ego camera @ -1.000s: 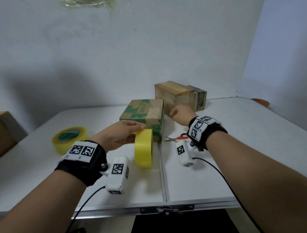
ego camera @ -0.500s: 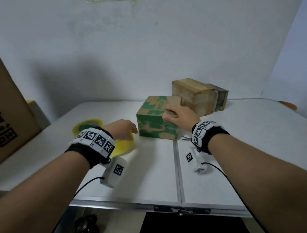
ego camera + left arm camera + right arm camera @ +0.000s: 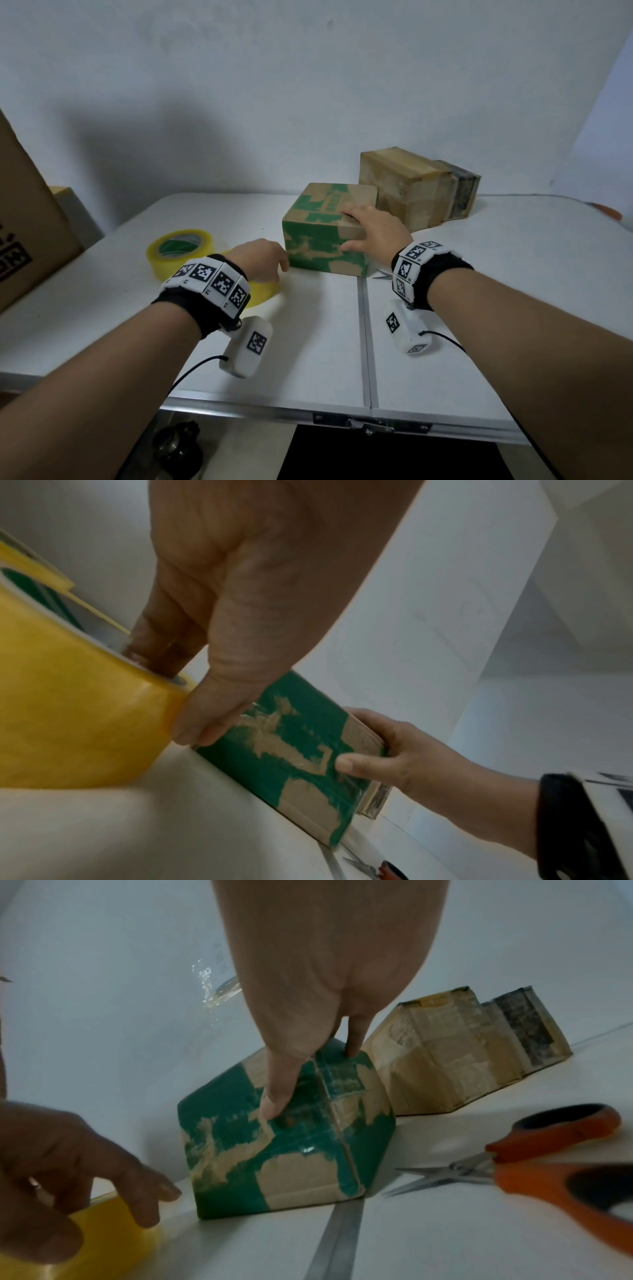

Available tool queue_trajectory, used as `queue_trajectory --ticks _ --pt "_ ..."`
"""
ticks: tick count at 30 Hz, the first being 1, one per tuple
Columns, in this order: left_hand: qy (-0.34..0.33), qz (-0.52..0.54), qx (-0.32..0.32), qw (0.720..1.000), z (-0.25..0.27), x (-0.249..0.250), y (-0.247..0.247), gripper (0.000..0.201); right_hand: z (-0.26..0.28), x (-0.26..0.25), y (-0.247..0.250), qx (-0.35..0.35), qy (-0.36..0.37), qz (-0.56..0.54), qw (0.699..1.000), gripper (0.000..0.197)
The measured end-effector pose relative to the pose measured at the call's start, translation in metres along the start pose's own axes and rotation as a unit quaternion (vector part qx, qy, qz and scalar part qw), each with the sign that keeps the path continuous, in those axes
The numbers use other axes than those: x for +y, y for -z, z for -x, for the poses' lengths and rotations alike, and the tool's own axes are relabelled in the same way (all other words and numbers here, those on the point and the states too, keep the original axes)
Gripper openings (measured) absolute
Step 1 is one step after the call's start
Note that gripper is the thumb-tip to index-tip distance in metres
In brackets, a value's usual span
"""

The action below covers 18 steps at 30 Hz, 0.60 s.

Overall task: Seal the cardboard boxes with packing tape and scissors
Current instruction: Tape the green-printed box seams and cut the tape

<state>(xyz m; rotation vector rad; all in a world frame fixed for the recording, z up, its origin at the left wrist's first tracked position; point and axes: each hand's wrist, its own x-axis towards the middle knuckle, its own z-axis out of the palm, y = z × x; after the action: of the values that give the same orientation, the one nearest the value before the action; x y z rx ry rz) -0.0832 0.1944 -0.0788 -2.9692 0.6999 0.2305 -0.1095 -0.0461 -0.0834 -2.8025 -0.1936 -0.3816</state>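
A green-and-brown cardboard box [image 3: 325,236] stands mid-table. My right hand [image 3: 370,229] grips its near right corner, fingers over the top and thumb on the front face [image 3: 274,1104]. A yellow tape roll [image 3: 263,294] lies flat left of the box; my left hand [image 3: 263,260] holds it, fingers in its core [image 3: 161,647] and thumb on its outer band. Orange-handled scissors [image 3: 514,1164] lie on the table right of the box, mostly hidden behind my right wrist in the head view.
A second tape roll [image 3: 181,250] lies further left. A taped brown box [image 3: 411,192] stands behind the green one. A large carton [image 3: 24,240] is at the table's left edge. A metal seam [image 3: 363,325] splits the white table [image 3: 513,291].
My left hand moved the upright tape roll left and laid it flat beside the box. My right hand moved onto the green box and took hold. The head view shifted left.
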Motion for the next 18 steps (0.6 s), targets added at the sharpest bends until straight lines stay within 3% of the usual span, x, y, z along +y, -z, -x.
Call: queue_trajectory --ticks 5,9,11,13,16,18 --pt "-0.014 0.005 -0.008 1.000 0.000 0.000 0.003 0.046 -0.002 0.012 0.017 -0.093 0.019 -0.023 0.995 0.083" --pt "0.009 -0.045 -0.007 0.999 0.004 0.009 0.010 0.039 0.000 0.020 0.016 -0.078 0.006 -0.085 0.993 0.074" --pt "0.046 -0.100 0.053 0.993 0.009 0.020 0.022 0.023 0.002 0.018 0.009 -0.079 0.041 -0.077 0.993 0.082" --pt "0.041 -0.142 0.151 0.977 0.010 0.034 0.039 0.017 0.002 0.017 0.006 -0.078 0.057 -0.070 0.993 0.082" --pt "-0.044 -0.036 0.237 0.970 -0.009 0.047 0.059 0.029 0.002 0.014 0.012 -0.065 0.049 -0.064 0.995 0.060" --pt "-0.088 0.066 0.179 0.978 -0.034 0.045 0.061 0.042 -0.001 0.014 0.017 -0.067 0.035 -0.056 0.996 0.052"
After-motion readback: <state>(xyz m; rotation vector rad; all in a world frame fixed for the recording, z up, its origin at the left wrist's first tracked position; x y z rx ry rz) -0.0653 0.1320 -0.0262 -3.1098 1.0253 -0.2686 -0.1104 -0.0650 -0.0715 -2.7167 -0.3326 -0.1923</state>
